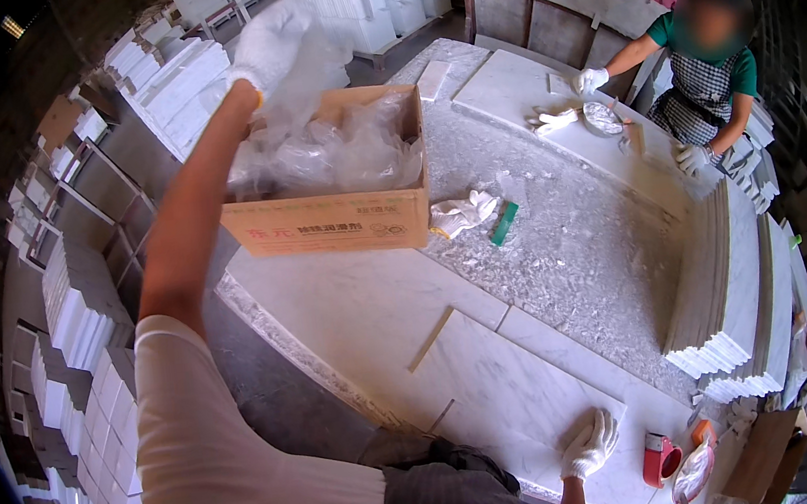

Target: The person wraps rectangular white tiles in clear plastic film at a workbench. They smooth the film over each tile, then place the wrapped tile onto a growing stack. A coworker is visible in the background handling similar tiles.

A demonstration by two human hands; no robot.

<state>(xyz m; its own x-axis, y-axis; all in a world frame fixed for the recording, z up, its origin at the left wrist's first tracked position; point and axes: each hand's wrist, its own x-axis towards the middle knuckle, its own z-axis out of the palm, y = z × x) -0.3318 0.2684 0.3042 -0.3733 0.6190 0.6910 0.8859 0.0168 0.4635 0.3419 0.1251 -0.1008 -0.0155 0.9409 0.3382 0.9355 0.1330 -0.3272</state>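
My left hand (275, 41), in a white knit glove, is raised over the far left of the table, a little blurred. Its fingers are closed on thin clear plastic film (313, 74). The film hangs down toward an open cardboard box (330, 226) filled with crumpled clear plastic. At the lower right, my right hand (591, 446), also gloved, lies flat on the corner of a white marble slab (500, 381) with nothing in it. That slab rests on other pale stone pieces along the near side of the table.
A red tool (661, 459) and a dish of white paste (694, 470) lie right of my right hand. Spare gloves (464, 212) and a green block (504, 224) sit mid-table. Stacked slabs (710, 285) stand right. Across the table, a gloved co-worker (705, 84) handles stone.
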